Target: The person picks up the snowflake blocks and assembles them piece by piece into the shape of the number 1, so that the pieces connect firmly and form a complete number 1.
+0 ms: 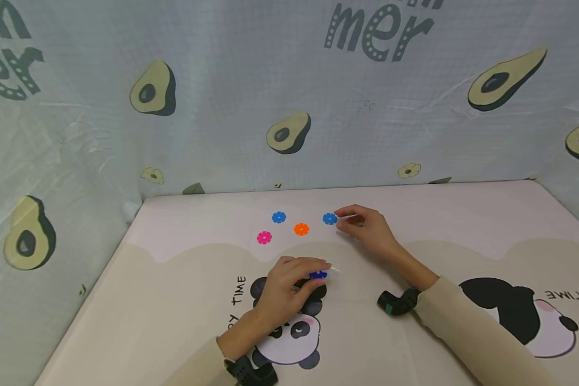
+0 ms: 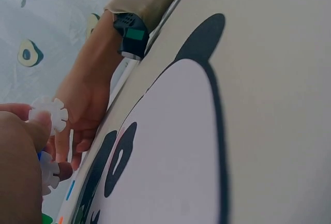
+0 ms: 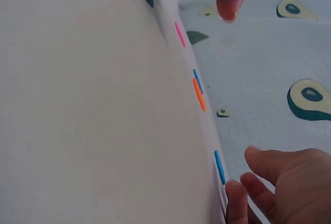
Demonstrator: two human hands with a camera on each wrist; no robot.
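My left hand (image 1: pixel 283 285) pinches a small build of notched flower-shaped plastic discs above the panda print. A dark blue disc (image 1: pixel 318 274) shows between its fingers in the head view. In the left wrist view a whitish disc (image 2: pixel 58 116) sits at the thumb, with a second whitish disc (image 2: pixel 49 175) lower down; the fingers hide part of the build. My right hand (image 1: pixel 369 229) is farther back, thumb and forefinger apart, fingertips right at the edge of a light blue disc (image 1: pixel 330 219). That disc lies flat on the table in the right wrist view.
Left of the right hand lie an orange disc (image 1: pixel 301 229), another light blue disc (image 1: pixel 279 217) and a pink disc (image 1: pixel 264 237). The printed tablecloth (image 1: pixel 173 300) meets an avocado-patterned curtain (image 1: pixel 222 107) at the back edge. Both wrists wear black camera mounts (image 1: pixel 398 303).
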